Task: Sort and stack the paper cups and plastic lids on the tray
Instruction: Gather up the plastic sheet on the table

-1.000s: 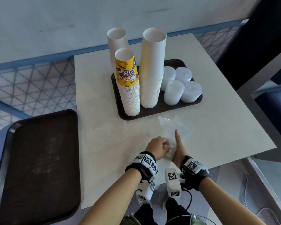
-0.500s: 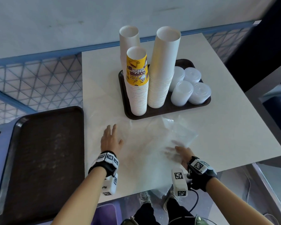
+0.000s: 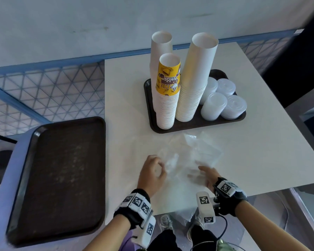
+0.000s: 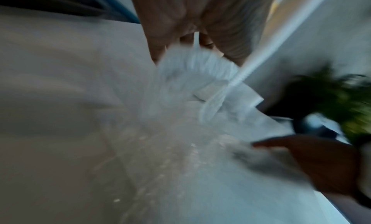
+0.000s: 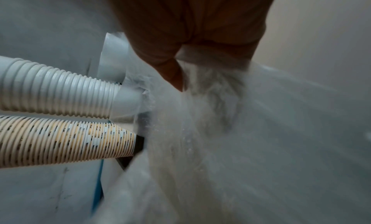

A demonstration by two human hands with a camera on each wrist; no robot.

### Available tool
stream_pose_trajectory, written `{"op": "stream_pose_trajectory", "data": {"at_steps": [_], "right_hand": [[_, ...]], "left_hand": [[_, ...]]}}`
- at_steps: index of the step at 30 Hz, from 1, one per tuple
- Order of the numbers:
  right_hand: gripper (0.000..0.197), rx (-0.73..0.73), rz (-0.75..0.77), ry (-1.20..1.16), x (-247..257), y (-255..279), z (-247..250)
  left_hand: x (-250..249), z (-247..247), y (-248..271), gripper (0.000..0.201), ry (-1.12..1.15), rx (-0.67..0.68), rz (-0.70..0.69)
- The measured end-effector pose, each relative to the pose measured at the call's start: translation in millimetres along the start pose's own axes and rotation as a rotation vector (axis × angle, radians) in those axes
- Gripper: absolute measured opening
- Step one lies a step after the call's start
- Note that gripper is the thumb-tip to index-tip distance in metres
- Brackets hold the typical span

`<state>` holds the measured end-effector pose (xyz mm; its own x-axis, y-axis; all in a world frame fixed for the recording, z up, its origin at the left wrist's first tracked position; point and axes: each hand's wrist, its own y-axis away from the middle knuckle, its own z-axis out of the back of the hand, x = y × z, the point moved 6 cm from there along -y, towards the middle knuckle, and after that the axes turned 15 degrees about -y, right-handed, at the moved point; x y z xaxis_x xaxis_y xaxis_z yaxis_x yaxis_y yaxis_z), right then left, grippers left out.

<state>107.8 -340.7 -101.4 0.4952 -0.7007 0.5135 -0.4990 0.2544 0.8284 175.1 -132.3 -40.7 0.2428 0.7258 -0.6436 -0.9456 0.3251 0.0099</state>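
On the dark tray at the back of the white table stand three paper cup stacks: a yellow-printed one, a tall white one and a white one behind. Several short stacks of clear lids fill the tray's right end. A crumpled clear plastic bag lies in front of the tray. My left hand grips a bunched part of it with curled fingers. My right hand holds the bag's near edge, its fingers partly veiled by the film. The right wrist view also shows two cup stacks.
A second dark tray, with nothing on it, sits on a lower surface left of the table. Blue mesh railing runs behind and to the left. The table's front edge is just behind my wrists.
My left hand has swung from flat on the table at the left back toward the right hand and bunched the plastic. The right hand stayed on the bag's near edge.
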Motion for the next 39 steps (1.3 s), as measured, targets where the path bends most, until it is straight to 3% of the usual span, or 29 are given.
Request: {"op": "stream_pose_trajectory", "data": {"at_steps": [2,5,9,12,13,15,16,20,23,25,27,30,33,36,38,39], "right_hand": [[0.025,-0.004,-0.02,0.017,-3.8,1.5,-2.9],[0.028,0.019,-0.078,0.015,-6.8,4.3,-8.4],[0.054,0.094,-0.15,-0.011,-10.9,7.7,-16.6],[0.08,0.023,-0.143,0.256,-19.9,5.6,-16.5],[0.072,-0.021,-0.093,0.306,-19.7,3.4,-14.1],[0.031,-0.067,0.024,0.356,-16.3,-0.4,-14.7],[0.026,-0.088,0.053,0.375,-15.3,-2.2,-15.2],[0.041,0.004,0.123,0.275,-8.8,-10.3,-30.1],[0.042,0.103,0.136,0.105,8.1,18.8,-56.2],[0.041,0.222,0.165,0.059,18.7,30.0,-73.4],[0.043,0.29,0.177,0.043,26.6,37.0,-87.4],[0.041,0.346,0.194,0.106,32.8,37.6,-105.3],[0.025,0.423,0.17,0.23,34.5,40.3,-114.2],[0.025,0.563,0.084,0.278,31.4,48.6,-115.1],[0.032,0.628,0.055,0.339,27.6,48.7,-113.3],[0.033,0.635,0.079,0.472,25.9,48.8,-111.4]], "left_hand": [[-29.6,-9.0,3.5,0.018,-0.048,0.13,-0.17],[-48.6,-30.5,10.6,0.008,-0.132,0.363,-0.285],[-60.5,-45.8,18.9,0.015,-0.218,0.536,-0.313],[-69.6,-48.7,23.2,0.017,-0.19,0.608,-0.297],[-70.7,-48.4,24.1,0.018,-0.17,0.624,-0.273],[-68.4,-44.4,23.7,0.02,-0.097,0.6,-0.191],[-64.1,-39.6,22.4,0.021,-0.056,0.553,-0.142],[-24.0,-1.6,19.0,0.024,0.098,0.128,0.064],[24.3,27.2,37.1,0.024,0.19,-0.133,0.366],[48.5,29.8,55.9,0.053,0.345,-0.097,0.589],[49.5,17.8,71.6,0.081,0.567,0.093,0.731],[20.6,6.7,80.8,0.059,0.81,0.261,0.766],[-9.6,4.2,76.7,0.068,1.165,0.232,0.735],[-29.3,11.3,83.3,0.078,1.208,0.176,0.665],[-30.8,3.0,91.0,0.077,1.395,0.13,0.829],[-21.4,0.9,97.5,0.069,1.255,0.072,0.854]]}}
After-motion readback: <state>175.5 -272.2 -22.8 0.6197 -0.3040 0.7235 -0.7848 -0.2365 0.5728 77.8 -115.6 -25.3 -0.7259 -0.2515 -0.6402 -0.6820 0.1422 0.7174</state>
